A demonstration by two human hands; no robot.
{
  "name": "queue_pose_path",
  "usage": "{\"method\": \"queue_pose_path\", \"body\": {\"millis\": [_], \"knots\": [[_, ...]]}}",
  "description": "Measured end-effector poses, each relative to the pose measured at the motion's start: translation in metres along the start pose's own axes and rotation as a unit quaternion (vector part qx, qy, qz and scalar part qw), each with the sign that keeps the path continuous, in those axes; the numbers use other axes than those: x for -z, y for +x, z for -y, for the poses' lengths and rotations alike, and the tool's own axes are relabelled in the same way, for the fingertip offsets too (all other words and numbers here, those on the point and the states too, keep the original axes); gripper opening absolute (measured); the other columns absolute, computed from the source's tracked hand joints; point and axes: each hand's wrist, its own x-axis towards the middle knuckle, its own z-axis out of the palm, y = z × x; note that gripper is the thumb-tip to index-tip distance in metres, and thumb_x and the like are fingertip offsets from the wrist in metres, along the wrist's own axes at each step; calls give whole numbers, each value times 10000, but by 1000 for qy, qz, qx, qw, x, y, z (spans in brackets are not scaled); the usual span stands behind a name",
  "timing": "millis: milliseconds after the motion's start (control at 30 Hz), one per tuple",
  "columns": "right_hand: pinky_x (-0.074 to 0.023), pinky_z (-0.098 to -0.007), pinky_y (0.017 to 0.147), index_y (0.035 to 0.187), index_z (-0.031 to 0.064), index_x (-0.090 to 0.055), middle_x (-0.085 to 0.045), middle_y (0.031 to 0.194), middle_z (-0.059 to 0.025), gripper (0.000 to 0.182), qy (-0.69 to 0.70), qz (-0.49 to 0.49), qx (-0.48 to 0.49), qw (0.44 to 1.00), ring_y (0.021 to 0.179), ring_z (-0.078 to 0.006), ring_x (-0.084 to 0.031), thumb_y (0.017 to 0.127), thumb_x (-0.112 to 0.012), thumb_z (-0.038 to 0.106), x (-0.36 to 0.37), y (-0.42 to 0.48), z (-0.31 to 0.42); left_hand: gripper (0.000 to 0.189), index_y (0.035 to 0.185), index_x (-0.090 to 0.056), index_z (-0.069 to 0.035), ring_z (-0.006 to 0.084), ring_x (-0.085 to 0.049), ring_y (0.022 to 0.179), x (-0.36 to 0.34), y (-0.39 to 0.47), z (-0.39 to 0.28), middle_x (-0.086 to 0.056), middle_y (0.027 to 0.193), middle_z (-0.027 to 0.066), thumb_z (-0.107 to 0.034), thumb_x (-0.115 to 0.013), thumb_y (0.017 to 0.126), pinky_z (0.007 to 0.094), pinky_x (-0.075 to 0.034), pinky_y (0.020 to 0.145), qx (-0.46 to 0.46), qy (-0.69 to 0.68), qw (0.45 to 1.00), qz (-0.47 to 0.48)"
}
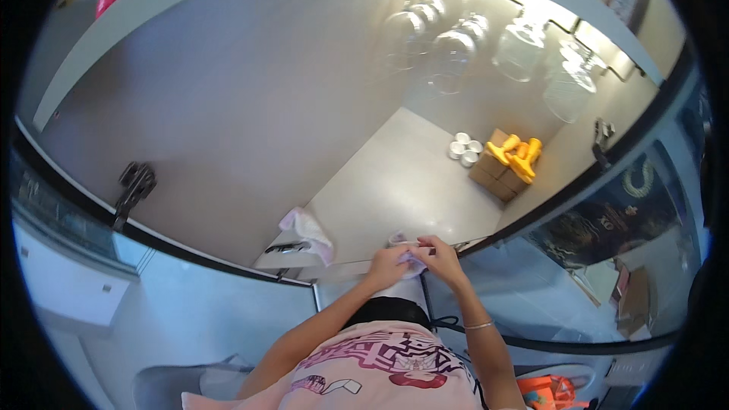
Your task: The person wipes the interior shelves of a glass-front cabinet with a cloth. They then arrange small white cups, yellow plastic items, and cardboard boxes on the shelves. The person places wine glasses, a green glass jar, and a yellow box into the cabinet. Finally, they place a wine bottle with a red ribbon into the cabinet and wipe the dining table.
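My left hand (pixel 389 266) and my right hand (pixel 439 260) meet at the front edge of the cabinet's bottom shelf (pixel 393 182). Both are closed on a pale lilac cloth (pixel 414 265), which bunches between the fingers and hangs a little below them. Whether something is wrapped inside it cannot be made out. To the left, a second pink-and-white cloth (pixel 312 232) lies crumpled on the shelf. A dark metal cabinet hinge (pixel 287 247) shows beside that cloth.
Clear stemmed glasses (pixel 455 48) hang upside down from a rack at the upper right. Small white cups (pixel 465 149) stand near cardboard boxes (pixel 498 173) topped with yellow boot-shaped objects (pixel 515 155). Open glass-panelled doors (pixel 603 239) flank me, with hinges (pixel 135 185) jutting out.
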Motion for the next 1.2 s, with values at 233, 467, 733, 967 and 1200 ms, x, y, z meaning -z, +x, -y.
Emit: {"method": "queue_pose_path", "body": {"millis": [233,467,733,967,1200], "knots": [[-486,-277,749,985,15,-662,-662,941,-42,234,218,30,-111,969,837,-120,-590,855,-685,208,6,2,35,407,1152,-577,-32,281,-666,896,18,-14,-36,-657,1057,168,-157,-715,791,372,-517,747,14,-52,998,-42],[-419,-371,940,1057,-5,-607,-550,1196,-191,250,-82,-282,30,956,1062,-289,-549,817,-622,61,67,40,-9,511,1216,-538,-49,212,-623,778,81,-52,-14,-585,1005,138,-193,-735,768,335,-513,667,135,85,935,-316],[-299,-472,1081,1172,-17,-556,-393,1392,-284,369,-205,-158,134,957,1296,-443,-367,807,-566,34,-8,81,-65,441,1170,-560,-62,278,-617,884,141,-111,35,-565,1119,123,-24,-688,750,390,-512,772,178,286,866,-369],[-193,-638,1089,1128,136,-643,-465,1360,-201,379,-263,9,224,938,1367,-466,-240,751,-667,113,-64,110,66,297,1036,-603,-56,334,-580,1007,162,-94,64,-577,1111,134,-62,-694,754,428,-471,866,135,393,879,-233],[-437,-456,962,1018,89,-663,-606,1179,-156,248,-183,-82,359,912,1155,-344,-536,801,-680,208,-65,107,121,250,1025,-580,-74,324,-595,980,171,-94,48,-609,1067,88,-92,-673,794,424,-489,808,131,366,889,-241]]}}
